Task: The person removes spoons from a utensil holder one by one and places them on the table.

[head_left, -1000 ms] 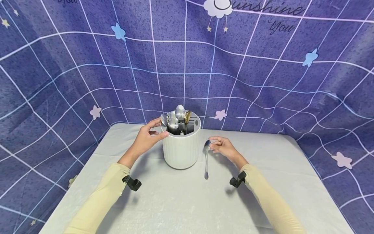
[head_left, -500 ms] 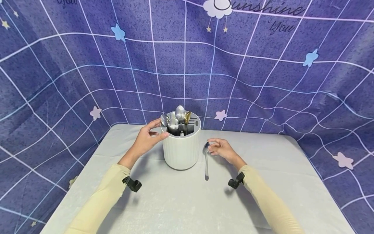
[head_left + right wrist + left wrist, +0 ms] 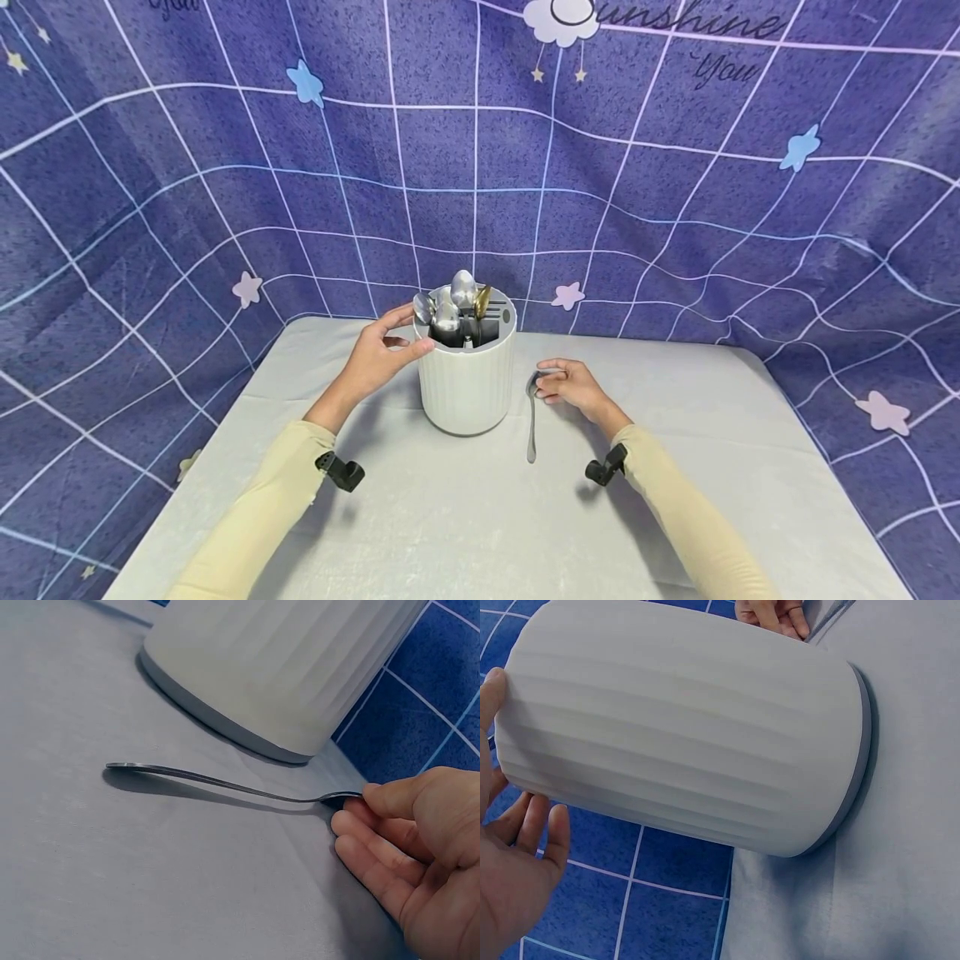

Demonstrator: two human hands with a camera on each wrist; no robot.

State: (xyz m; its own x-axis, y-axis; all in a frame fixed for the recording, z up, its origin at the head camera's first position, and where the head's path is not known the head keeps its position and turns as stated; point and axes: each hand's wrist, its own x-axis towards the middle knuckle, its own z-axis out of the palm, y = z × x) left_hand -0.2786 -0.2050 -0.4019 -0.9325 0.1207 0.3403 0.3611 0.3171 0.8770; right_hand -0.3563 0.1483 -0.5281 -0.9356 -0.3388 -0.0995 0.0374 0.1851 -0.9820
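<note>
A white ribbed utensil holder (image 3: 465,392) stands upright, with several spoons (image 3: 446,318) and a gold-coloured one (image 3: 482,302) sticking out of its grey slotted insert. My left hand (image 3: 381,350) grips its rim, thumb at the front and fingers round the left side; the left wrist view shows this hand (image 3: 517,862) at the top end of the holder. To the right of the holder, my right hand (image 3: 573,385) pinches a metal spoon (image 3: 532,425) by the bowl's tip. In the right wrist view the thumb lies over the bowl, and the spoon's handle (image 3: 195,777) casts a shadow on the cloth below.
A pale grey cloth (image 3: 450,525) covers the table. Behind and at both sides hangs a purple-blue curtain (image 3: 420,183) with grid lines and stars. A black wrist camera (image 3: 340,471) sits on the left sleeve and another camera (image 3: 606,464) on the right.
My right hand has lowered slightly towards me with the spoon, whose bowl has turned and looks darker. My left hand and the holder have stayed in place.
</note>
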